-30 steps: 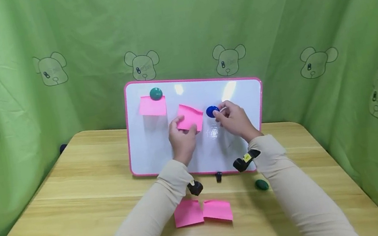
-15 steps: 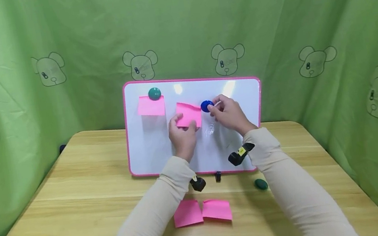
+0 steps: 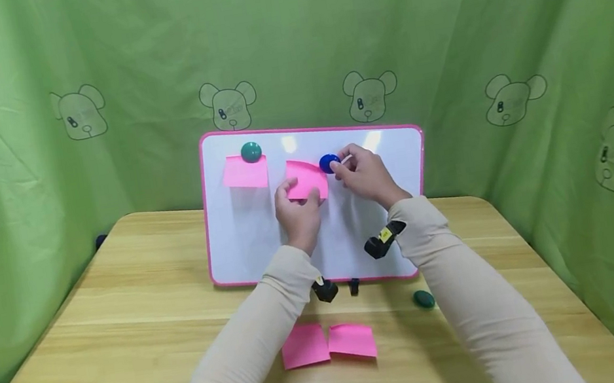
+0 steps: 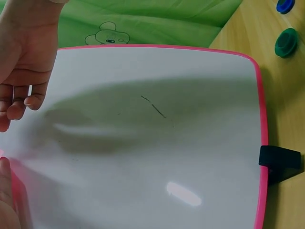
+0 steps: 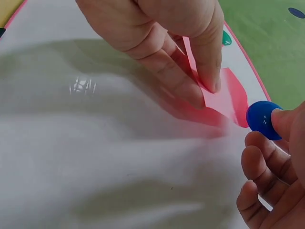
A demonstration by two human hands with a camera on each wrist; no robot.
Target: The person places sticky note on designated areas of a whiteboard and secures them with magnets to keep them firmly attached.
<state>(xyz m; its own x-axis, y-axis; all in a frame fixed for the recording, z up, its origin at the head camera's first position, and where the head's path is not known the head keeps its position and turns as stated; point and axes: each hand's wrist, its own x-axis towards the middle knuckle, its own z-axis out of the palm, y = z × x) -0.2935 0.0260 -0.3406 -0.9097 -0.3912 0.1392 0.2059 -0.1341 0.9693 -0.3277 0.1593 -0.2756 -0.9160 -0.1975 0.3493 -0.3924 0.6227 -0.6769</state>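
Pink sticky note sits pinched in your left hand before the whiteboard; beside it, your right hand grips a blue round magnet, which, pressed down askew, could crease the curling note.

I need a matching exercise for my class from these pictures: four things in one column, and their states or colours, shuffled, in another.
1. Left hand
2. Whiteboard
3. Right hand
4. Table

A. Pinches a blue magnet
B. Shows light wood grain
C. Holds a pink note
D. Has a pink frame

Pairs: 1-C; 2-D; 3-A; 4-B
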